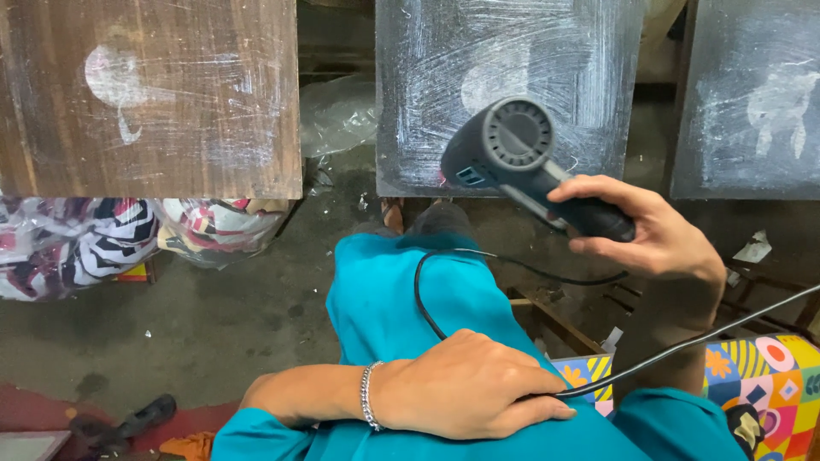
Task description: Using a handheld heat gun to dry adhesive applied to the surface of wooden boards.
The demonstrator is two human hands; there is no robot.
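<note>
The right hand [658, 239] is gripping a dark heat gun [521, 162] by its handle, fingers wrapped around it so the grip is clamped tight on the tool. The gun is tilting away from the person, its round vented rear cap facing the camera and its nose pointing toward the near edge of a dark board [504, 51] streaked with white scratches. The gun is hanging above that board's lower edge, and whether the nose is touching the surface cannot be told.

The left hand [465, 384] is lying flat on the person's teal-clad knee [401, 299], fingers together and relaxed, with a black cord [427, 299] looping over the teal cloth and passing under the fingertips. A beaded bracelet [369, 397] is sitting on that wrist. Whether the fingers are pinching the cord or merely resting on it cannot be told.

A brown wooden board [154, 94] with a white patch is lying to the left, and a third dark board [752, 94] is showing at the right edge. Clear bags of patterned cloth [94, 239] are sitting under the brown board on the concrete floor [231, 316]. A bright patterned cushion [769, 384] is showing at the lower right.
</note>
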